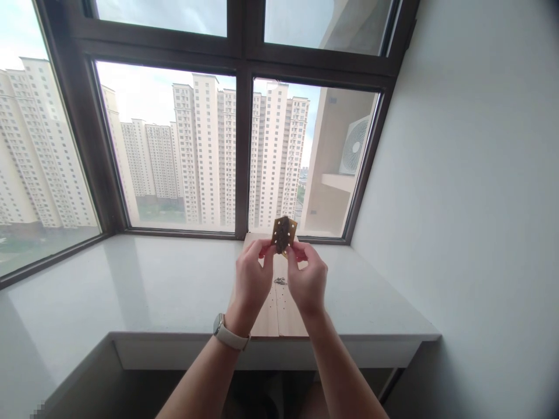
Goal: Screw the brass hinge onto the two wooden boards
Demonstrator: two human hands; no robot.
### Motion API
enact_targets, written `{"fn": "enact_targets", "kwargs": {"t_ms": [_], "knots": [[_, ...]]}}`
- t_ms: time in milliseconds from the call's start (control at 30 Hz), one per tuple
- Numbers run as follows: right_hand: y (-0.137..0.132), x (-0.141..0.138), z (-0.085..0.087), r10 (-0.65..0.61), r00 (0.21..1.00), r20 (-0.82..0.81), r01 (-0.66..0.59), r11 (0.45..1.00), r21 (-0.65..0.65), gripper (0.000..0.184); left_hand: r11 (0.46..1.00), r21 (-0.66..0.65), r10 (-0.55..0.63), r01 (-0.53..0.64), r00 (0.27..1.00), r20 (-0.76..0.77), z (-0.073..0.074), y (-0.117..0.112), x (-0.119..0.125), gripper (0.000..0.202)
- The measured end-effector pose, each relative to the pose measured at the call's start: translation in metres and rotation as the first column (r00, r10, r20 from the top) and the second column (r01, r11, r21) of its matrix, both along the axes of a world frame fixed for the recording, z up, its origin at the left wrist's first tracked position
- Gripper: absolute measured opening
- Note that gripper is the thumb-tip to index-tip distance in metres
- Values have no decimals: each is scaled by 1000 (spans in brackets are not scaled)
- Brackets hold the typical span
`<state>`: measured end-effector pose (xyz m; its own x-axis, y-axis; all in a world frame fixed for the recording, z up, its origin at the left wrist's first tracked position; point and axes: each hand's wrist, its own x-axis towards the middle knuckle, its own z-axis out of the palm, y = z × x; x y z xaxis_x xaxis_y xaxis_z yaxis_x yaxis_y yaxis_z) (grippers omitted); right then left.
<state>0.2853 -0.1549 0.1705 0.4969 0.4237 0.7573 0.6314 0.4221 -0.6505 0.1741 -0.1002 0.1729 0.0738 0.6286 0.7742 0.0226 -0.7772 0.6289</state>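
While aloft, one holed plate (283, 235) between two grips (255, 272) (309, 280)

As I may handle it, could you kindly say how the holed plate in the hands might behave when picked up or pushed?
The holed plate has a metallic, golden look, so it is probably stiff and fairly heavy for its size. Its straight edges suggest it would slide rather than roll.

Head camera faces forward and down over ledge (183, 285) toward window (242, 145); left hand (255, 272), right hand (308, 279) near.
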Motion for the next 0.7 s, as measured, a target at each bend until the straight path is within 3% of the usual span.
{"fn": "enact_targets", "kwargs": {"t_ms": [67,100,167,233,267,300,333,400,467,500,600,700], "knots": [[2,13,4,158,982,-101,-162,986,-35,30,978,-137,-152,159,986,64,0,9,-4,16],[3,21,5,266,948,-174,-278,959,-49,33,937,-208,-266,282,958,104,0,14,-6,18],[6,37,8,444,838,-318,-490,868,-79,37,788,-331,-484,519,854,189,-4,24,-10,24],[9,48,7,560,704,-437,-657,747,-99,39,646,-406,-602,646,758,250,-9,32,-11,29],[11,52,6,592,655,-469,-707,699,-104,39,604,-431,-631,671,732,255,-12,35,-10,30],[12,54,3,606,636,-478,-727,678,-109,39,599,-441,-639,669,730,240,-15,38,-10,29],[13,55,0,602,653,-459,-716,688,-117,38,634,-433,-626,641,754,199,-17,40,-10,28],[15,56,-9,525,783,-332,-593,792,-148,32,806,-328,-511,494,859,37,-21,44,-10,24],[16,55,-18,360,927,-106,-372,918,-139,23,960,-71,-277,270,951,-138,-25,46,-13,17],[16,54,-22,269,963,23,-266,959,-95,19,980,84,-163,181,969,-184,-26,46,-15,14],[11,50,-29,72,930,361,-125,984,124,12,893,446,24,68,980,-196,-30,43,-21,15],[4,48,-28,-45,821,569,-142,950,279,19,779,626,92,31,982,-163,-29,37,-29,26]]}}
